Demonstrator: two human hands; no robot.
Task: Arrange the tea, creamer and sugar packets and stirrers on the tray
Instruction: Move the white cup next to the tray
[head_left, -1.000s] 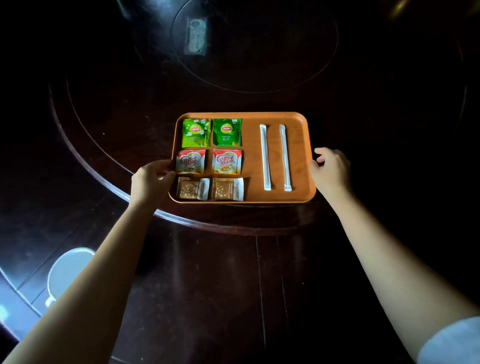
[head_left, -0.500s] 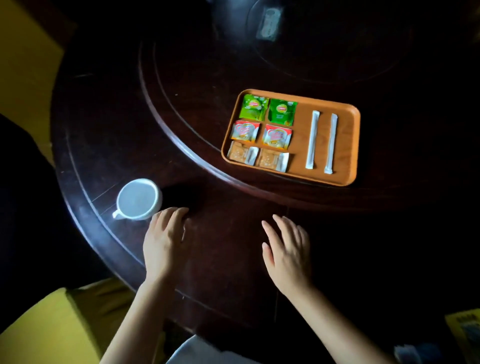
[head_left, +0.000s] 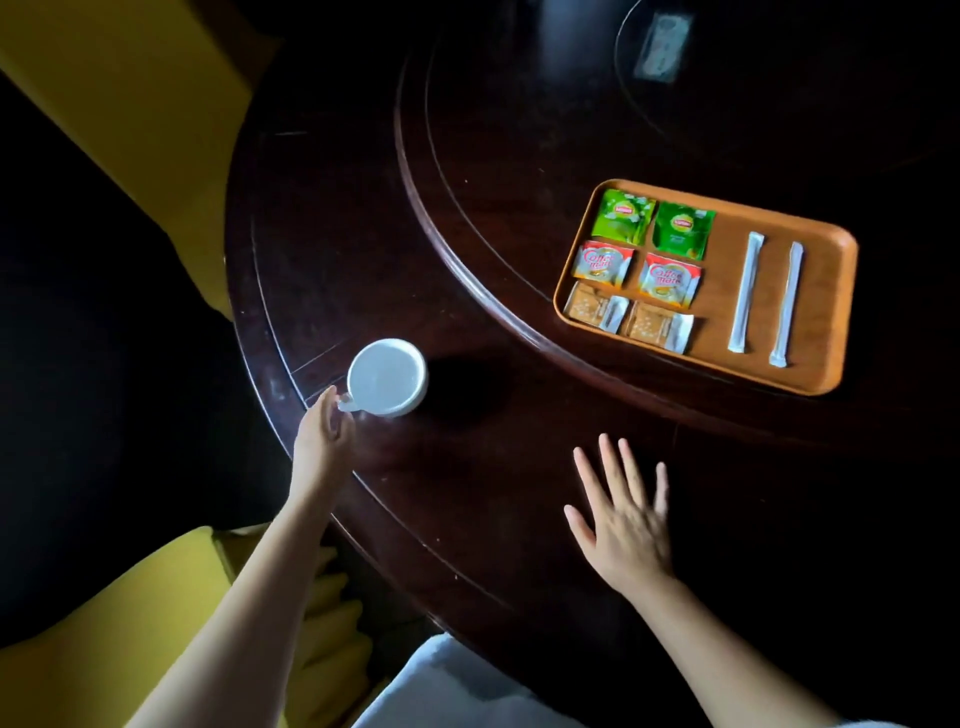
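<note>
1. We judge the arranging itself as done: the orange tray (head_left: 831, 312) sits on the raised inner ring of the dark round worktop (head_left: 519, 493), and everything on it lies in tidy rows.
2. On the tray's left half we see three pairs stacked front to back: two green tea packets (head_left: 652, 223) at the far edge, two red-and-white creamer packets (head_left: 636, 273) in the middle, two brown sugar packets (head_left: 628, 317) nearest us. None overlap.
3. On the right half, two white wrapped stirrers (head_left: 766, 299) lie side by side, apart, running front to back.
4. We see no loose packets elsewhere on the worktop, so nothing seems left to place.
5. Writing: the tea packets carry a small red-and-yellow Lipton badge; the creamer packets read "Coffee mate". The print on the sugar packets is too small for us to read.
6. Our left hand (head_left: 324, 436) reaches the handle of a white cup (head_left: 387, 376) near the worktop's edge, fingers curling at the handle; we cannot tell whether the grip is closed on it.
7. Our right hand (head_left: 623, 525) is spread flat with fingers splayed over bare worktop, holding nothing, well apart from the tray.
8. The cup may be an extra step beyond the task as worded.
</note>
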